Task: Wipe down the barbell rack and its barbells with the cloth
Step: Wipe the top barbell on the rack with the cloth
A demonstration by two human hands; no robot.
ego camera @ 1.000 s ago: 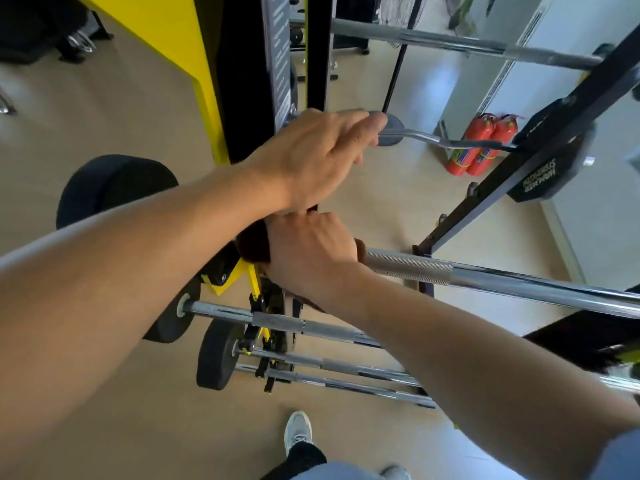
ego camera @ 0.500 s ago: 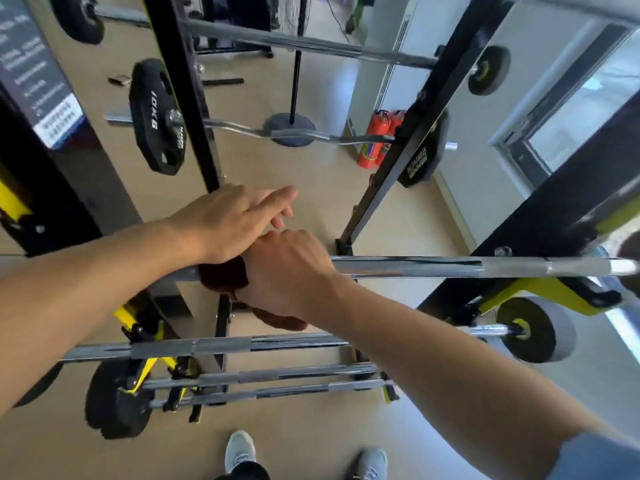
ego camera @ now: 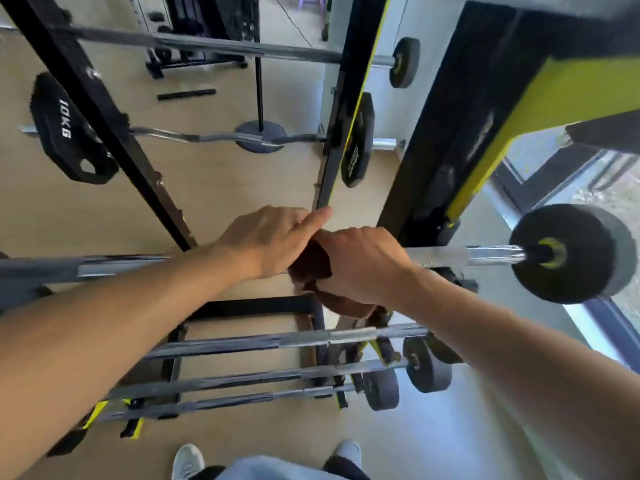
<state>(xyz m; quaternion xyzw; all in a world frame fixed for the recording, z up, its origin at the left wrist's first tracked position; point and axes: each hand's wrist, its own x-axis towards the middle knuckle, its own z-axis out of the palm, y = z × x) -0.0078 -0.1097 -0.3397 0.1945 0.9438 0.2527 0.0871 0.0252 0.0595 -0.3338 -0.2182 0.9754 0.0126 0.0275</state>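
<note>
- Beige gym floor (ego camera: 214, 188) lies under a black-and-yellow rack (ego camera: 349, 109).
- Left hand (ego camera: 266, 239) lies on the bar (ego camera: 450, 256), forefinger straight, touching the cloth (ego camera: 310, 265).
- Right hand (ego camera: 360, 265) grips the brown cloth wrapped round the bar.
- Bar's right end carries a dark plate (ego camera: 585, 258).

Below me: my white sneakers (ego camera: 188, 460) on tan floor (ego camera: 214, 188). Round black stand base (ego camera: 260, 137) further out, window (ego camera: 609, 188) right.
</note>
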